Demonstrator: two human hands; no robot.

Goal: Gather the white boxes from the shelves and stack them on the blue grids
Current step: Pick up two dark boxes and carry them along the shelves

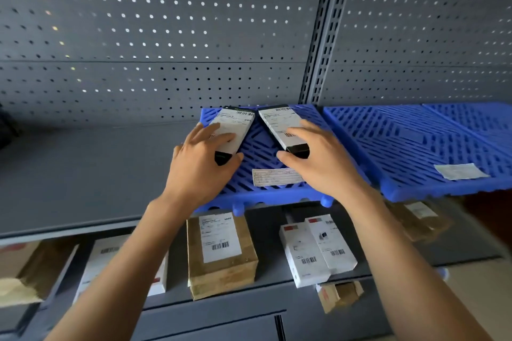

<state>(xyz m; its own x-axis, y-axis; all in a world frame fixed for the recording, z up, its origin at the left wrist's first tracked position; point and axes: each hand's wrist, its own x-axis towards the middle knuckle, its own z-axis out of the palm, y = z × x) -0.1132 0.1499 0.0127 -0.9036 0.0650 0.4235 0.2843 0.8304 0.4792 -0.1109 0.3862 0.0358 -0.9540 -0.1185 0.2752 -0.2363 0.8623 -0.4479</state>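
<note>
Two slim white boxes with black ends lie on the left blue grid (260, 141) on the top shelf, forming a V. My left hand (202, 158) holds the left box (235, 126), fingers on its label, thumb under its black end. My right hand (321, 158) holds the right box (279, 124) the same way. A paper label (274, 176) sits on the grid between my hands. A second blue grid (415, 147) lies to the right with a label (458, 171). Two more white boxes (318, 249) lie on the shelf below.
The shelf below also carries a brown parcel (221, 252), another brown parcel (418, 219) at right, a white box (102, 260) under my left forearm and a carton (25, 268) at far left. A grey pegboard (166, 36) backs the top shelf.
</note>
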